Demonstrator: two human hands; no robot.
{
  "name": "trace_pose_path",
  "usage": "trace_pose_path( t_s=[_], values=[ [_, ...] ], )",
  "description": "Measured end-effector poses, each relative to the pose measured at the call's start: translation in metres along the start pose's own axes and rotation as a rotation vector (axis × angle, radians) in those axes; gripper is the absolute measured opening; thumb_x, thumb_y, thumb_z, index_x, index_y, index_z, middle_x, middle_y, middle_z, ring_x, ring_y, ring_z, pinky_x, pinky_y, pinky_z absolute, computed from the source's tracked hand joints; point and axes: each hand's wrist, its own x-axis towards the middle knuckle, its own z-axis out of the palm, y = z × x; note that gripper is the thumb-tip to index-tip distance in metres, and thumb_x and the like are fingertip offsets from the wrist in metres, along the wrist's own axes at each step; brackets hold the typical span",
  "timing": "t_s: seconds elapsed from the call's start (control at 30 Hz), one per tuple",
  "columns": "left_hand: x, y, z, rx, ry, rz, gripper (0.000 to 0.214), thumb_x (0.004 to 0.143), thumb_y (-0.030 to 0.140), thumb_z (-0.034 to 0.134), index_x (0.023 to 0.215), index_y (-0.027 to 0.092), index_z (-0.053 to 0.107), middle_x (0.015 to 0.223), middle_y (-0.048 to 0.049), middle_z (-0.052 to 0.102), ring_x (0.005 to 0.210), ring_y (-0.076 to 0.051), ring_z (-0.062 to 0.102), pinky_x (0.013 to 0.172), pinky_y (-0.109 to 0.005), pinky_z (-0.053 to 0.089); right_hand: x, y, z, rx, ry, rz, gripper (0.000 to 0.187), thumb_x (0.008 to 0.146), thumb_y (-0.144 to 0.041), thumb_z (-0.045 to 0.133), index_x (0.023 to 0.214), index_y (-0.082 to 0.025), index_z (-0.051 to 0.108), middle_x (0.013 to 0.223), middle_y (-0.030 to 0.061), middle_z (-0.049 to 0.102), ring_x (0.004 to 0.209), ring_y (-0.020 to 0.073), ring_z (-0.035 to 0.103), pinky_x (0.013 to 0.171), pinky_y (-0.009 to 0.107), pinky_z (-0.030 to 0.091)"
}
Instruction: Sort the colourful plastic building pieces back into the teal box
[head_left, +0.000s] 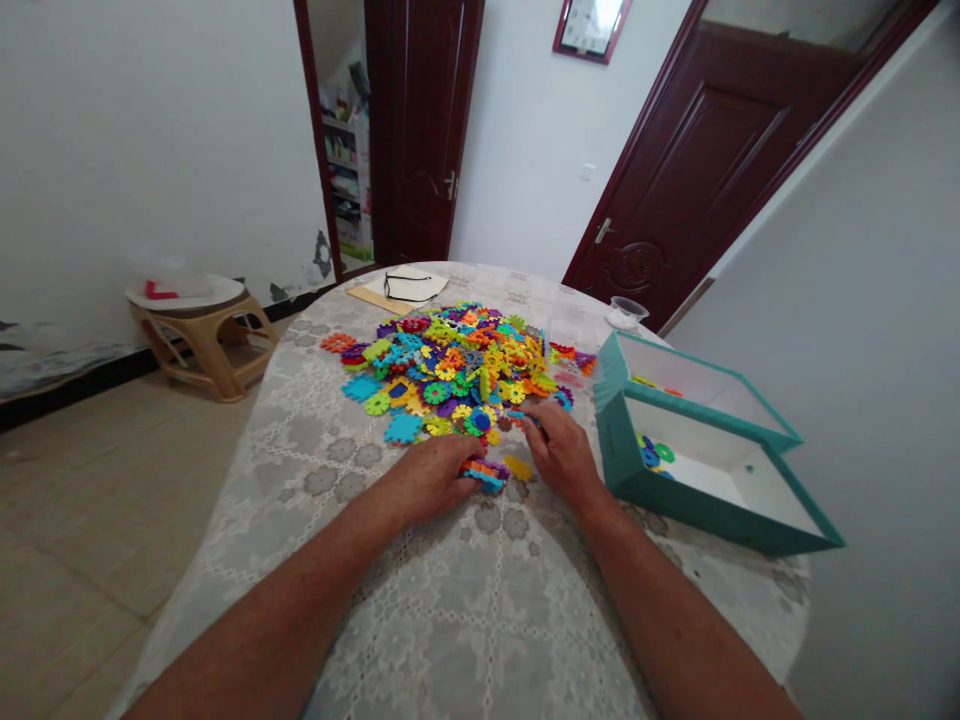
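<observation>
My left hand (442,475) is closed around a small stack of plastic building pieces (486,474) in blue, orange and purple, held low over the table. My right hand (556,440) pinches a small blue piece (517,414) at the near right edge of a big heap of colourful gear-like and flower-like plastic pieces (465,365). Between the two hands a yellow piece (518,467) lies flat on the tablecloth. The fingertips of both hands are partly hidden.
On the right stand two teal boxes (694,512), white inside, with a few pieces in them. Glasses (409,288) rest on paper at the back left. A clear plastic bowl (628,309) is at the back right. A patterned cloth (465,620) covers the round table.
</observation>
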Motion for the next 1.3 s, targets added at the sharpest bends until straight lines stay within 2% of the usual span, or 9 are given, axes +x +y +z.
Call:
trace_pose_path(
  t_s=[0.23,0.4,0.53,0.67,0.8,0.9,1.0,1.1,1.3],
  values=[
    [0.002,-0.006,0.006,-0.045,0.036,-0.056,0.024,0.091,0.031,0.067,0.113,0.023,0.07,0.109,-0.0057,0.077,0.098,-0.024,0.07,0.082,-0.032,0.049,-0.007,-0.034,-0.005,0.137,-0.299,-0.05,0.02,0.103,-0.03,0.059,0.101,-0.022,0.078,0.092,0.0038,0.079,0.083,0.0186,0.071,0.079,0.028,0.049],
    [0.002,-0.008,0.008,-0.058,0.069,-0.01,0.034,0.087,0.021,0.066,0.121,0.023,0.069,0.119,-0.0072,0.074,0.107,-0.026,0.069,0.092,-0.035,0.051,-0.009,-0.04,-0.001,0.243,-0.36,-0.112,0.027,0.108,-0.031,0.051,0.113,-0.022,0.076,0.099,0.0044,0.077,0.09,0.0182,0.069,0.083,0.029,0.048],
    [0.001,-0.007,0.008,-0.078,0.065,0.019,0.039,0.088,0.02,0.065,0.127,0.025,0.066,0.124,-0.006,0.074,0.111,-0.025,0.069,0.096,-0.034,0.05,-0.007,-0.038,-0.002,0.301,-0.384,-0.145,0.029,0.11,-0.034,0.048,0.111,-0.022,0.074,0.098,0.0038,0.074,0.091,0.0181,0.067,0.084,0.029,0.049],
    [0.001,-0.006,0.009,-0.077,0.05,-0.001,0.036,0.091,0.025,0.065,0.127,0.025,0.065,0.122,-0.006,0.074,0.108,-0.024,0.069,0.092,-0.032,0.05,-0.005,-0.022,-0.001,0.184,-0.271,-0.094,0.031,0.111,-0.031,0.042,0.108,-0.021,0.072,0.101,0.006,0.072,0.098,0.02,0.067,0.093,0.032,0.051],
    [0.001,-0.004,0.006,-0.032,0.041,-0.019,0.025,0.091,0.025,0.065,0.116,0.023,0.068,0.116,-0.0066,0.074,0.105,-0.024,0.069,0.09,-0.032,0.049,-0.006,0.006,0.0,-0.198,-0.082,0.147,0.029,0.102,-0.029,0.055,0.128,-0.019,0.065,0.127,0.0147,0.064,0.121,0.0267,0.062,0.104,0.038,0.05],
    [0.0,-0.001,0.002,-0.023,0.014,-0.028,0.021,0.091,0.026,0.064,0.111,0.023,0.068,0.112,-0.0062,0.075,0.1,-0.023,0.069,0.087,-0.031,0.049,-0.006,0.023,0.001,-0.387,-0.142,0.333,0.042,0.101,-0.038,0.06,0.14,-0.021,0.06,0.134,0.0156,0.059,0.118,0.0279,0.063,0.099,0.038,0.052],
    [-0.001,0.0,-0.001,-0.025,-0.013,-0.028,0.02,0.091,0.025,0.064,0.111,0.023,0.068,0.111,-0.0054,0.075,0.098,-0.023,0.069,0.083,-0.03,0.048,-0.006,0.031,0.003,-0.446,-0.189,0.396,0.046,0.1,-0.042,0.062,0.141,-0.022,0.06,0.132,0.0147,0.06,0.113,0.0274,0.065,0.095,0.037,0.051],
    [-0.002,-0.001,-0.001,-0.018,-0.021,-0.042,0.019,0.091,0.025,0.063,0.109,0.023,0.068,0.109,-0.0055,0.076,0.098,-0.023,0.069,0.082,-0.03,0.048,-0.004,0.037,0.005,-0.461,-0.164,0.395,0.038,0.1,-0.034,0.059,0.134,-0.018,0.065,0.124,0.0148,0.064,0.111,0.0263,0.065,0.094,0.034,0.05],
    [-0.001,-0.002,0.001,-0.022,-0.014,-0.029,0.017,0.091,0.027,0.066,0.108,0.023,0.068,0.107,-0.005,0.075,0.097,-0.023,0.069,0.082,-0.03,0.047,0.002,0.037,-0.005,-0.474,0.018,0.334,0.022,0.098,-0.02,0.048,0.098,-0.016,0.07,0.099,0.0133,0.069,0.097,0.0249,0.063,0.09,0.033,0.047]
  ],
)
